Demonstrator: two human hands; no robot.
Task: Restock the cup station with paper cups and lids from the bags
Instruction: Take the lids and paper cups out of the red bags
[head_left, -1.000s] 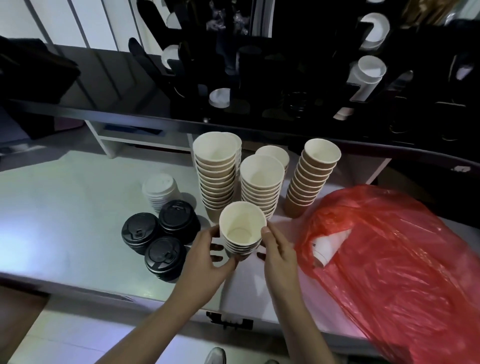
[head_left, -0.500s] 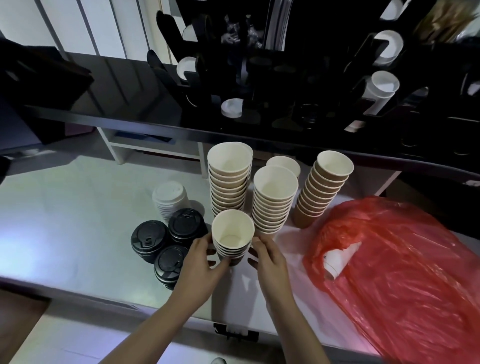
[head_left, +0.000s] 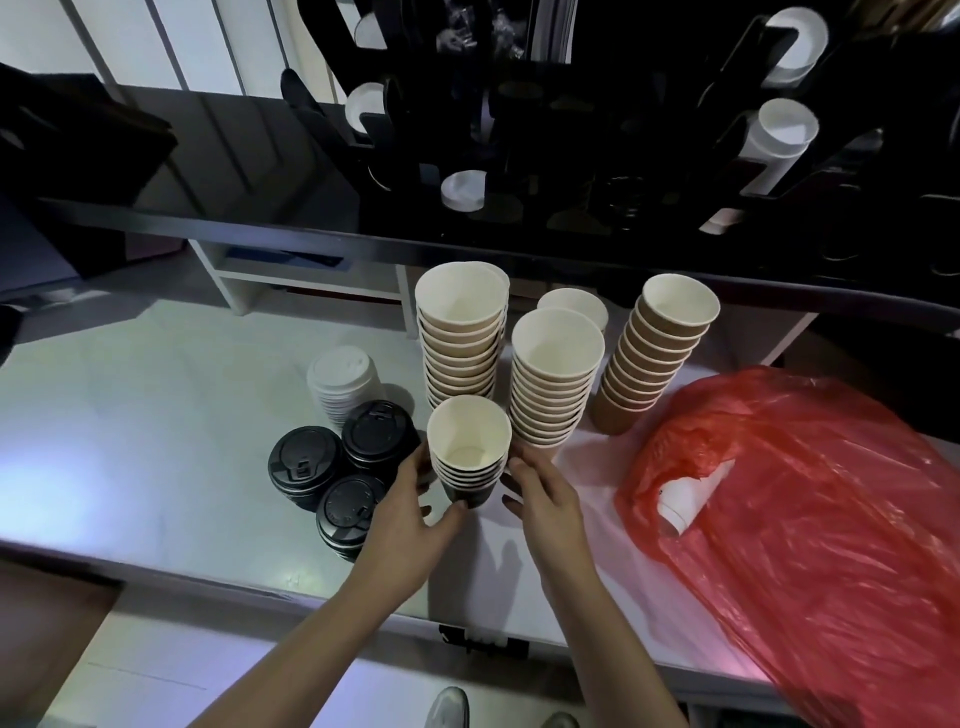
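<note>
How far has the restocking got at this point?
Unpacking looks mostly done: tall cup stacks, black lids and white lids stand on the white counter. In hand: both hands, left hand and right hand, grip a short cup stack. Left: a cup remains in the red bag, and the dark cup station looks largely unfilled.
</note>
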